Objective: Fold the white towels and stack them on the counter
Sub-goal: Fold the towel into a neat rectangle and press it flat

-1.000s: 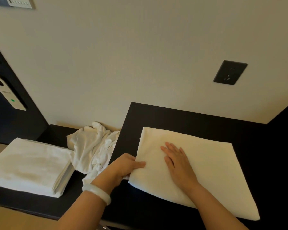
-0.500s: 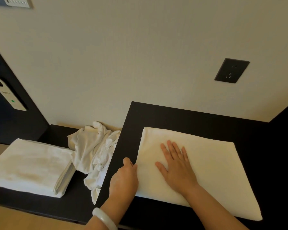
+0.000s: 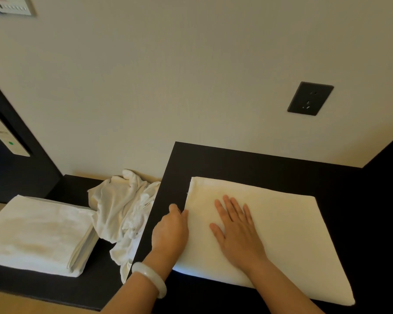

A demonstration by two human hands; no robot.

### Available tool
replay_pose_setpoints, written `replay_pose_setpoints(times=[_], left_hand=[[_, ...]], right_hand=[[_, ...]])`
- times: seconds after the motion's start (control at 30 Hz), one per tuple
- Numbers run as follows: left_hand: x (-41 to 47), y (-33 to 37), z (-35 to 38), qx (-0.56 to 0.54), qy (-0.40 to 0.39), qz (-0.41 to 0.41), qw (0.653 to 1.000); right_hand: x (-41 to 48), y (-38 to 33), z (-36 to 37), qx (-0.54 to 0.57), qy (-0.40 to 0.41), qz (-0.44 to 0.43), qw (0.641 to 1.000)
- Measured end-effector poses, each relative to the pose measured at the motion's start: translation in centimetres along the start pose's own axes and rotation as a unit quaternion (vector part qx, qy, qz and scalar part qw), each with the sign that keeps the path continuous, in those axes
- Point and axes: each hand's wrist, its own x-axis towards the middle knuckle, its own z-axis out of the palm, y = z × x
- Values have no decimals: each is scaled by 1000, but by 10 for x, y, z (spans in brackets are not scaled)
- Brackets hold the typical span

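White towel (image 3: 281, 234) is pressed flat on the black counter (image 3: 236, 164) by the spread right hand (image 3: 238, 232); left hand (image 3: 170, 230) is curled at its edge, grip unclear. Left of it: folded stack (image 3: 36, 232) done, crumpled towels (image 3: 123, 205) pending.

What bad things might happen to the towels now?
1. The left hand grips just the left edge of the flat towel, while the right hand presses flat on it. A tug might shift the layers and leave a crooked fold.
2. The crumpled towel lies right beside the left arm, with its tail trailing toward the front edge of the counter. A brush of the arm might drag it off.
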Motion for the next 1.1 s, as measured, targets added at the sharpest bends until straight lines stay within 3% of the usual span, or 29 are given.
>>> replay_pose_setpoints(times=[0.1, 0.33, 0.43, 0.47, 0.57, 0.6, 0.63, 0.7, 0.8, 0.9, 1.1], left_hand=[[26, 14, -2, -40, -1, 4, 999], [65, 20, 2, 83, 17, 64, 994], [69, 24, -4, 68, 44, 66, 995], [64, 27, -6, 66, 79, 83, 991], [38, 55, 11, 105, 204, 258, 939], [31, 66, 20, 114, 204, 306, 923], [30, 72, 29, 119, 156, 327, 924], [35, 75, 43, 154, 39, 300, 941], [47, 60, 55, 219, -6, 295, 930], [48, 58, 57, 227, -7, 288, 930], [44, 61, 57, 234, -10, 273, 933]], right_hand=[[-1, -1, -2, -2, 0, 2, 1000], [1, 0, -1, 5, -1, 4, 1000], [-1, 0, -3, 17, -3, 6, 1000], [-2, -1, -3, 22, -6, 3, 1000], [5, -4, -5, 86, -17, 16, 996], [8, -5, -10, 154, -5, 38, 987], [13, -4, -18, 248, 29, 72, 966], [19, 10, -32, 331, 102, 141, 927], [15, 59, -38, 135, 85, 145, 976], [1, 123, -34, 14, 39, 139, 989], [-2, 212, -49, 26, -7, 285, 958]])
